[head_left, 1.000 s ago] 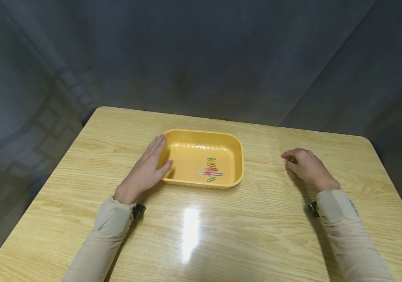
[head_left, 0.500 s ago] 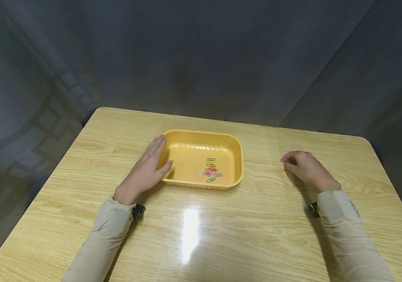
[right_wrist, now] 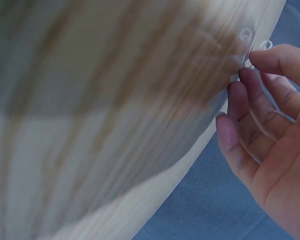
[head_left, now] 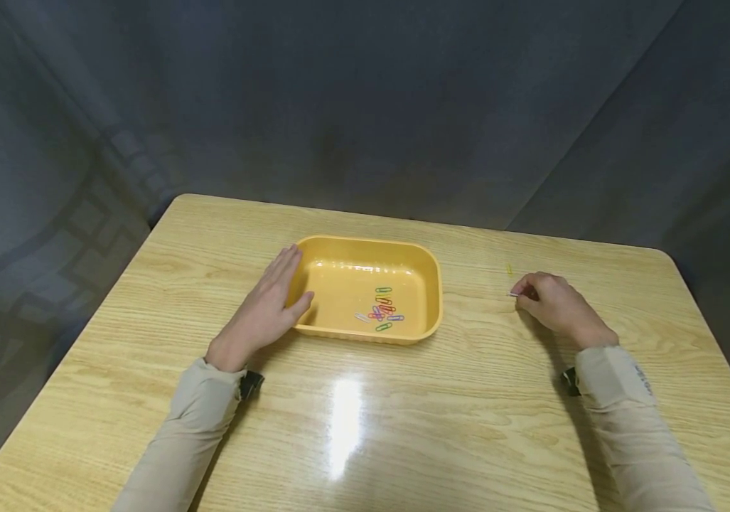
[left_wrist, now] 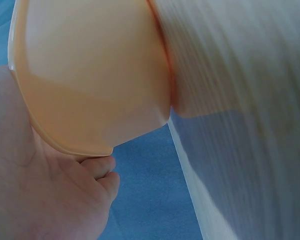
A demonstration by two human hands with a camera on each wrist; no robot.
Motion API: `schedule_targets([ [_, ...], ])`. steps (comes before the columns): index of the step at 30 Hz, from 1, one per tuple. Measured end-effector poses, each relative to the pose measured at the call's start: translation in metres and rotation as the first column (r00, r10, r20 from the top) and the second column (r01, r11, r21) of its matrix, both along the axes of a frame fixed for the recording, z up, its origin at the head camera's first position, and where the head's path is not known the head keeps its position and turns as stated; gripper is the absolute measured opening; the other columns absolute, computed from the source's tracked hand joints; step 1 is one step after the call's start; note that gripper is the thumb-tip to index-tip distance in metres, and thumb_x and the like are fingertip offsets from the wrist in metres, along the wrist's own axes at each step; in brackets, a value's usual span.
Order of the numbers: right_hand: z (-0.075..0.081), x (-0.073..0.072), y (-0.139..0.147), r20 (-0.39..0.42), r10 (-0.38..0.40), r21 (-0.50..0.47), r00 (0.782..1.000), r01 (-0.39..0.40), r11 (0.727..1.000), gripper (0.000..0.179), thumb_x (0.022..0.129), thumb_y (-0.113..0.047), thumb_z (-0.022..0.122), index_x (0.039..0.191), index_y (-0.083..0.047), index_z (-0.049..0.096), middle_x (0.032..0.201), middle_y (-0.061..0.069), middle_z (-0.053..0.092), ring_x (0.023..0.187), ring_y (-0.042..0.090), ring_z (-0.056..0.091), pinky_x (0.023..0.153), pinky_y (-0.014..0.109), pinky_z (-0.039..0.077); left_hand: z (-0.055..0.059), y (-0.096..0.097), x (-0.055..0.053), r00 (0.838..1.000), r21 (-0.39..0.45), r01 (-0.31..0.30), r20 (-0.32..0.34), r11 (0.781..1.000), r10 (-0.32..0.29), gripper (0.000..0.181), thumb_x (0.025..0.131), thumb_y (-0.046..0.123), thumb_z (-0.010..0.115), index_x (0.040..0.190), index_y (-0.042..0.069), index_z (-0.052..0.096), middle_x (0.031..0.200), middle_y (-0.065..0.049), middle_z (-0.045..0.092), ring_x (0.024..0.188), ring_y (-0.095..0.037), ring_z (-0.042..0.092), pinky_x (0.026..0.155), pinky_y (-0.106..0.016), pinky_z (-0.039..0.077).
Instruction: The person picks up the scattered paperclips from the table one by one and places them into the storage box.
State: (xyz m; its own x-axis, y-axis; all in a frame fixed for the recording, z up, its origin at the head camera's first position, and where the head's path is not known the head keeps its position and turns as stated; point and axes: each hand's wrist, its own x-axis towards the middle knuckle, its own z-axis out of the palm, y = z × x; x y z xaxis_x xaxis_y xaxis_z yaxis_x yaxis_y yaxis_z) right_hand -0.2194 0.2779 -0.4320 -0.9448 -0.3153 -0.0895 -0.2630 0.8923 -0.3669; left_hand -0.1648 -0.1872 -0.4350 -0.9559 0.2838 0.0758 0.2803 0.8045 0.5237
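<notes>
A yellow-orange plastic tray [head_left: 371,240] stands left of the table's middle. My left hand [head_left: 264,306] rests against its left rim with straight fingers, the thumb reaching over the inside. In the left wrist view the palm [left_wrist: 55,200] touches the tray's rim. Several coloured paper clips [head_left: 385,310] lie loose in the tray, towards its right front. To the right, low over the tabletop, my right hand [head_left: 559,306] pinches a white paper clip [head_left: 513,294] between thumb and fingertips. The right wrist view shows the clip's looped end [right_wrist: 266,45] sticking out past the fingers.
A yellow paper clip [head_left: 509,269] lies on the wooden table [head_left: 454,412] just beyond the right hand. Dark grey fabric [head_left: 365,107] hangs behind the table. A bright light reflection falls on the table in front of the tray.
The white paper clip has turned slightly in my right fingertips and shows further out to the left. My left hand and the tray have stayed in place.
</notes>
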Motion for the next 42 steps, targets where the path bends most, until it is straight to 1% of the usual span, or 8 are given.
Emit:
schedule_targets([
  [7, 0.003, 0.004, -0.001, -0.028, -0.009, 0.000, 1.000, 0.009, 1.000, 0.016, 0.092, -0.013, 0.063, 0.102, -0.001, 0.066, 0.090, 0.011, 0.068, 0.076, 0.019, 0.055, 0.067, 0.032, 0.047, 0.000, 0.000, 0.001, 1.000, 0.007, -0.003, 0.003, 1.000, 0.003, 0.077, 0.102, 0.035, 0.049, 0.159, 0.002, 0.008, 0.168, -0.014, 0.003, 0.156, -0.033, 0.002, 0.128, -0.050, 0.008],
  [13, 0.006, 0.009, -0.007, -0.051, 0.002, -0.065, 0.999, -0.006, 0.998, 0.015, 0.092, -0.012, 0.065, 0.102, -0.001, 0.069, 0.085, 0.008, 0.068, 0.070, 0.016, 0.054, 0.059, 0.024, 0.043, 0.000, 0.000, 0.001, 1.000, 0.002, -0.006, -0.002, 1.000, 0.006, 0.077, 0.102, 0.035, 0.050, 0.159, 0.002, 0.008, 0.168, -0.014, 0.004, 0.156, -0.033, 0.003, 0.128, -0.050, 0.009],
  [17, 0.008, 0.011, -0.013, -0.029, 0.003, -0.115, 1.000, -0.006, 0.993, 0.016, 0.094, -0.014, 0.064, 0.102, -0.001, 0.070, 0.088, 0.009, 0.068, 0.073, 0.016, 0.055, 0.059, 0.022, 0.045, 0.000, 0.000, 0.002, 1.000, -0.003, -0.005, -0.004, 1.000, 0.005, 0.077, 0.102, 0.034, 0.050, 0.159, 0.002, 0.009, 0.168, -0.013, 0.003, 0.156, -0.034, 0.004, 0.128, -0.050, 0.009],
  [21, 0.009, 0.013, -0.018, -0.001, 0.001, -0.149, 1.000, -0.001, 0.989, 0.015, 0.095, -0.014, 0.063, 0.101, -0.002, 0.070, 0.088, 0.009, 0.068, 0.070, 0.014, 0.056, 0.060, 0.022, 0.047, -0.001, 0.000, 0.001, 1.000, 0.002, -0.003, -0.004, 1.000, 0.003, 0.077, 0.102, 0.035, 0.049, 0.159, 0.001, 0.009, 0.168, -0.014, 0.004, 0.156, -0.034, 0.003, 0.128, -0.051, 0.009],
  [25, 0.007, 0.015, -0.021, -0.005, 0.008, -0.165, 1.000, -0.009, 0.986, 0.014, 0.094, -0.012, 0.063, 0.101, -0.001, 0.070, 0.089, 0.010, 0.068, 0.070, 0.013, 0.057, 0.058, 0.021, 0.047, -0.001, 0.000, 0.001, 1.000, 0.003, -0.001, -0.002, 1.000, 0.001, 0.077, 0.102, 0.035, 0.049, 0.159, 0.001, 0.008, 0.168, -0.016, 0.005, 0.156, -0.034, 0.003, 0.128, -0.051, 0.009],
  [31, 0.006, 0.018, -0.027, -0.040, 0.015, -0.164, 0.999, -0.022, 0.986, 0.014, 0.094, -0.013, 0.066, 0.100, -0.003, 0.071, 0.091, 0.010, 0.070, 0.078, 0.016, 0.061, 0.065, 0.024, 0.050, 0.000, 0.001, 0.002, 1.000, 0.001, 0.000, 0.001, 1.000, 0.000, 0.078, 0.102, 0.035, 0.049, 0.159, 0.002, 0.008, 0.168, -0.015, 0.004, 0.156, -0.031, 0.002, 0.128, -0.050, 0.009],
  [34, 0.007, 0.020, -0.031, -0.067, 0.022, -0.167, 0.998, -0.033, 0.985, 0.012, 0.093, -0.014, 0.067, 0.098, -0.004, 0.072, 0.089, 0.008, 0.072, 0.078, 0.015, 0.063, 0.068, 0.026, 0.052, 0.001, 0.000, 0.001, 1.000, 0.001, 0.001, 0.003, 1.000, -0.001, 0.078, 0.102, 0.036, 0.049, 0.159, 0.002, 0.008, 0.168, -0.015, 0.004, 0.156, -0.030, 0.001, 0.128, -0.050, 0.009],
  [42, 0.008, 0.023, -0.043, -0.151, 0.006, -0.184, 0.989, -0.034, 0.982, 0.009, 0.090, -0.012, 0.070, 0.093, -0.005, 0.074, 0.079, 0.003, 0.071, 0.070, 0.012, 0.059, 0.059, 0.021, 0.049, 0.001, 0.001, 0.002, 1.000, 0.001, -0.005, 0.005, 1.000, 0.005, 0.078, 0.102, 0.037, 0.048, 0.159, 0.003, 0.008, 0.168, -0.011, 0.002, 0.156, -0.030, 0.001, 0.128, -0.050, 0.009],
])
